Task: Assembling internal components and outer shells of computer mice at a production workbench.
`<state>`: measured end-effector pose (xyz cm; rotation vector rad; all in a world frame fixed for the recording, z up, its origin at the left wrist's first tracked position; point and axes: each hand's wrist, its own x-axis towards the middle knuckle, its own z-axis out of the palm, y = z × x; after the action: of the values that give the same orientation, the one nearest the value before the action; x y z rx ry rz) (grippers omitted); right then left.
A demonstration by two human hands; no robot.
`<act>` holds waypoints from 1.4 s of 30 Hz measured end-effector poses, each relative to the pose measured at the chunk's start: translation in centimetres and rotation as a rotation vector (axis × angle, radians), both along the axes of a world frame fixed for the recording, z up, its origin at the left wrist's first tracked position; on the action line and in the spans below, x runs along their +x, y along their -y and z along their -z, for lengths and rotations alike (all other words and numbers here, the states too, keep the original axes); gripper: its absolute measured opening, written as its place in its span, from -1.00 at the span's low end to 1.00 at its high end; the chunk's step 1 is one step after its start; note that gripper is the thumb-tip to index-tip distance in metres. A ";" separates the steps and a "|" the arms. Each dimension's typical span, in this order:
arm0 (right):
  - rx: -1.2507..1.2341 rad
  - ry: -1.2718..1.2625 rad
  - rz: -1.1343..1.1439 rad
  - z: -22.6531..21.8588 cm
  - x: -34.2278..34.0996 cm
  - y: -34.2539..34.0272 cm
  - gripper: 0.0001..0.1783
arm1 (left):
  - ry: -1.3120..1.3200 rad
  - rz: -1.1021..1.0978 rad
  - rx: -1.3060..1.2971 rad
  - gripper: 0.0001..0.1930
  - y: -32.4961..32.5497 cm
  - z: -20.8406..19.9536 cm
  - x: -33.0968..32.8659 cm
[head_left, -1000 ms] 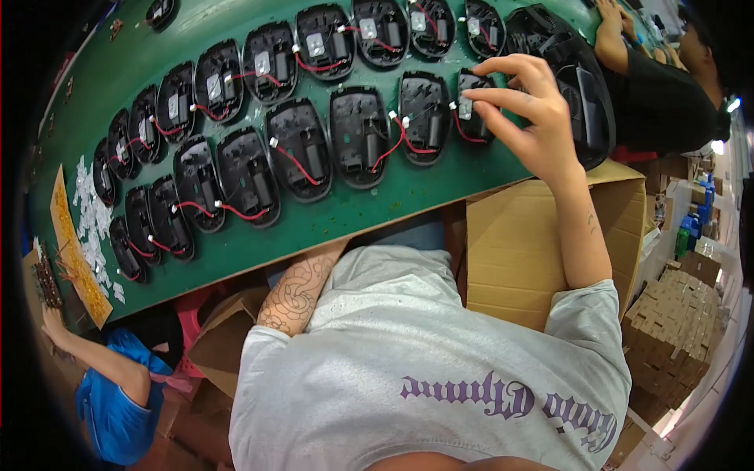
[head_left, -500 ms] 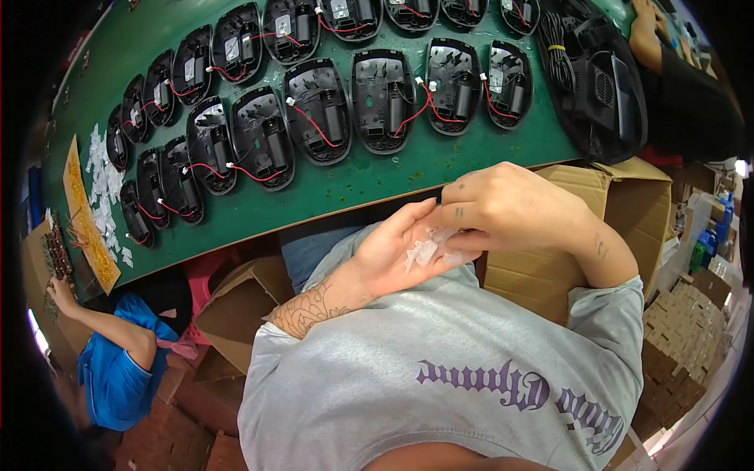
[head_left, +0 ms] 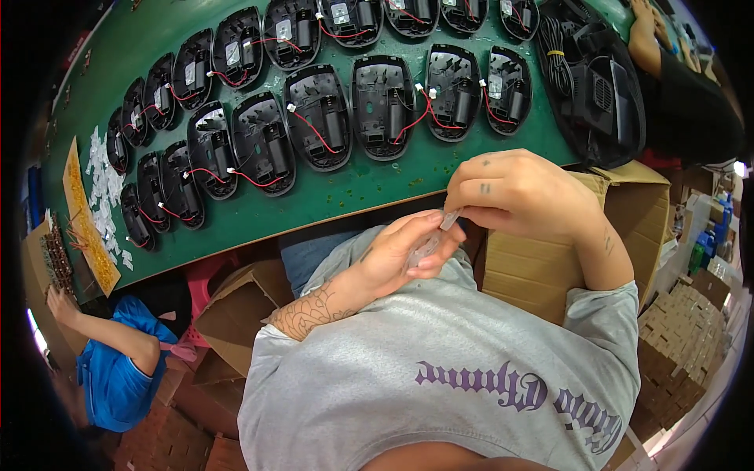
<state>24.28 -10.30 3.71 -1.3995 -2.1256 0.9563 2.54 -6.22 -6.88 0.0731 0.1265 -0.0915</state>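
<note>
My left hand [head_left: 393, 253] is curled, palm up, around several small clear plastic pieces [head_left: 425, 250]. Between the fingertips of my right hand [head_left: 518, 196] is a single clear plastic piece [head_left: 450, 219], pinched where both hands meet. They are above my lap, just off the table's front edge. Beyond them, two curved rows of black plastic housings lie with their insides up; the closest is a black housing [head_left: 383, 86] with a black cylinder and a red wire ending in a white plug.
Loose white plastic pieces [head_left: 106, 184] lie on the green table [head_left: 314, 208] at left, beside a board of yellow parts [head_left: 86, 224]. A black bag [head_left: 585, 86] with coiled cable is at right. Cardboard boxes [head_left: 522, 275] flank me. A person in blue [head_left: 126, 369] works at left; another person's hand [head_left: 648, 35] shows far right.
My left hand has gone from flat to curled around the clear pieces. The right hand has lifted slightly, with one piece now showing between its fingertips.
</note>
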 end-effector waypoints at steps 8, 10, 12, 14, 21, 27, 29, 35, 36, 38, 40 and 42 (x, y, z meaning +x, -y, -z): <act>0.002 -0.108 -0.040 0.3 0.0 -0.1 -0.80 | -0.215 -0.024 0.223 -0.73 -0.1 -2.4 -0.2; -0.101 -0.130 -0.011 -0.2 0.0 -0.1 -0.80 | -0.201 -0.035 0.343 -0.73 -0.2 -2.2 -0.3; -0.311 -0.181 0.045 -0.7 -0.2 -0.1 -0.80 | -0.176 -0.060 0.580 -0.71 -0.2 -2.1 -0.4; -0.301 -0.183 0.061 -0.8 -0.4 -0.2 -0.80 | -0.191 -0.100 0.626 -0.70 0.0 -2.2 -0.4; -0.166 -0.133 0.163 -1.1 0.4 -0.7 -0.83 | -0.161 -0.100 0.494 -0.69 -0.7 -0.5 0.0; 0.055 -0.135 0.606 -0.5 2.8 -4.0 -0.87 | -0.161 0.132 0.107 -0.68 -2.0 8.3 1.3; 0.047 -0.138 0.669 -0.4 3.3 -5.0 -0.87 | -0.126 0.125 0.021 -0.66 -2.1 11.2 0.3; 0.239 0.080 0.620 2.0 3.7 -6.2 -0.89 | -0.588 -0.339 -0.831 -0.58 -4.1 12.0 -0.7; 0.387 0.179 0.572 2.3 3.8 -6.1 -0.89 | -0.590 -0.336 -0.807 -0.58 -4.3 11.9 -0.6; 0.375 0.182 0.568 2.9 3.6 -6.1 -0.89 | -0.600 -0.325 -0.763 -0.58 -4.3 11.4 -0.5; 0.348 0.192 0.557 3.2 3.5 -6.1 -0.89 | -0.611 -0.307 -0.720 -0.59 -4.4 11.0 -0.3; 0.357 0.215 0.554 3.3 3.5 -6.0 -0.90 | -0.620 -0.292 -0.677 -0.59 -4.5 10.6 -0.1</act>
<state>27.79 -4.28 0.40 -1.8082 -1.7656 0.2117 2.49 -1.72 -17.44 -0.6553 0.7152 0.1412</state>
